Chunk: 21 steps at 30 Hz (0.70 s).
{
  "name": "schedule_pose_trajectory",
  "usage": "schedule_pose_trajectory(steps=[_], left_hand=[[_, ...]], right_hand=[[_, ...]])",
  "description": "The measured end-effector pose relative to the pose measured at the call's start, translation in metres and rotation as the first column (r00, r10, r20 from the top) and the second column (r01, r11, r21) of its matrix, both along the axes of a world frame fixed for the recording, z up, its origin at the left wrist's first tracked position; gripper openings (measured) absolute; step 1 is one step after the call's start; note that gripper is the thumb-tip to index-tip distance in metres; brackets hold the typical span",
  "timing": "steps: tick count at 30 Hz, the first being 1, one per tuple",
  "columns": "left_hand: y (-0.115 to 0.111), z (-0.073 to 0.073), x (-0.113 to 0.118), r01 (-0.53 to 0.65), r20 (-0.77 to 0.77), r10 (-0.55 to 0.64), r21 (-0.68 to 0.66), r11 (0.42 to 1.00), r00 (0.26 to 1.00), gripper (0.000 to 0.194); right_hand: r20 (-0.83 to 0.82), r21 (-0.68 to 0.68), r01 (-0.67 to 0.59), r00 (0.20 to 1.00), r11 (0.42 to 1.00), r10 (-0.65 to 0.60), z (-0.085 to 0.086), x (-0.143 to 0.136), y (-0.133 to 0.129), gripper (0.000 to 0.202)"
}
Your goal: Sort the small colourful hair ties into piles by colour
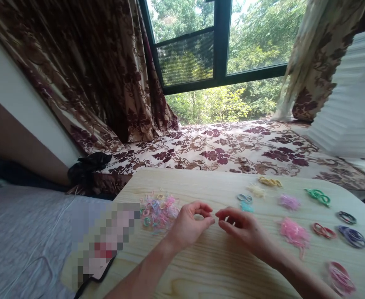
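Observation:
Over the middle of the wooden table (pixel 201 265), my left hand (pixel 188 224) and my right hand (pixel 243 226) face each other, fingertips close together. Each is curled into a pinch; whatever lies between the fingers is too small to make out. A mixed pile of colourful small elastic bands and hair ties (pixel 157 211) lies just left of my left hand. Beyond my right hand are blue-grey hair ties (pixel 244 198) and turquoise bands (pixel 246 206). Further right sit lilac bands (pixel 289 202), a pink heap of bands (pixel 294 232) and red hair ties (pixel 324 231).
Yellow (pixel 269 182), green (pixel 317 196), black (pixel 346 217), navy (pixel 352 236) and pink hair ties (pixel 341 277) lie along the table's right side, with cream bands (pixel 256 190) behind. A partly pixelated flat object (pixel 108 249) rests at the left edge. Beyond is a flower-patterned window seat (pixel 213 151).

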<state>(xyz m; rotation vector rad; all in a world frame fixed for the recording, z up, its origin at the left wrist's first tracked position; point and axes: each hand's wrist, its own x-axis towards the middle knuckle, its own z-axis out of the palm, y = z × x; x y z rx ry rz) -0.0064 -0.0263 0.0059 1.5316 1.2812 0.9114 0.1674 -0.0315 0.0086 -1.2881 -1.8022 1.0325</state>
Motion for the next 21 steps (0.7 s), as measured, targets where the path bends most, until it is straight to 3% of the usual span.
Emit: schedule_pose_trajectory(steps=[5, 15, 21], left_hand=[[-0.001, 0.002, 0.001, 0.027, 0.004, -0.027, 0.005, 1.000, 1.000, 0.019], [-0.001, -0.001, 0.001, 0.045, 0.064, -0.044, -0.012, 0.999, 0.997, 0.015], [0.002, 0.001, -0.002, -0.032, -0.056, 0.037, 0.082, 0.996, 0.998, 0.013]], right_hand=[[-0.032, 0.058, -0.008, 0.999, 0.998, 0.010, 0.005, -0.002, -0.003, 0.023], [0.012, 0.170, -0.040, 0.999, 0.985, 0.038, -0.003, 0.001, 0.002, 0.028], [0.021, 0.225, 0.043, 0.999, 0.974, -0.049, -0.001, 0.015, 0.012, 0.029]])
